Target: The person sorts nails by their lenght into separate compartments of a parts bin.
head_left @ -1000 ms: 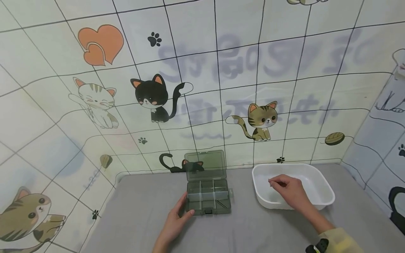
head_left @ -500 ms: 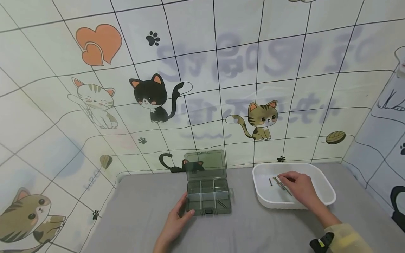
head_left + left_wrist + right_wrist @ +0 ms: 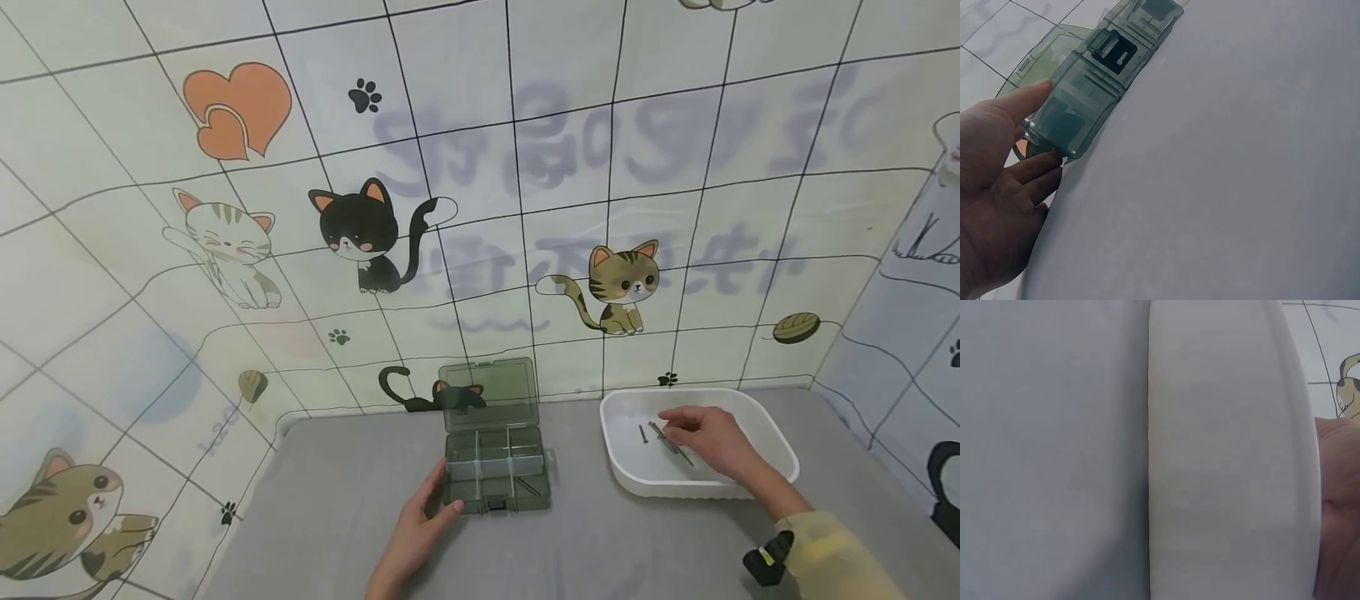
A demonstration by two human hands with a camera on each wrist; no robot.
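A green translucent compartment box [image 3: 495, 492] stands with its lid [image 3: 491, 393] raised against the wall. My left hand [image 3: 415, 525] grips its near left corner, thumb on the front edge and fingers along the side; the left wrist view shows this hand [image 3: 997, 181] beside the black latch [image 3: 1114, 52]. Thin dark screws [image 3: 531, 486] lie in the front right compartment. My right hand [image 3: 712, 440] is inside the white tray [image 3: 622, 475], fingertips right over several long screws [image 3: 663, 437]; I cannot tell whether it pinches one. A shorter screw [image 3: 642, 433] lies to their left.
Grey cloth [image 3: 330, 483] covers the table. A cat-print sheet [image 3: 480, 275] hangs along the back and sides. A black object [image 3: 943, 492] shows at the right edge. In the right wrist view the tray's wall [image 3: 1229, 450] hides most of the right hand [image 3: 1339, 506].
My right hand has shifted right within the tray, uncovering the screws that it hid. Its fingers are lower over the long screws. The left hand and the box have stayed in place.
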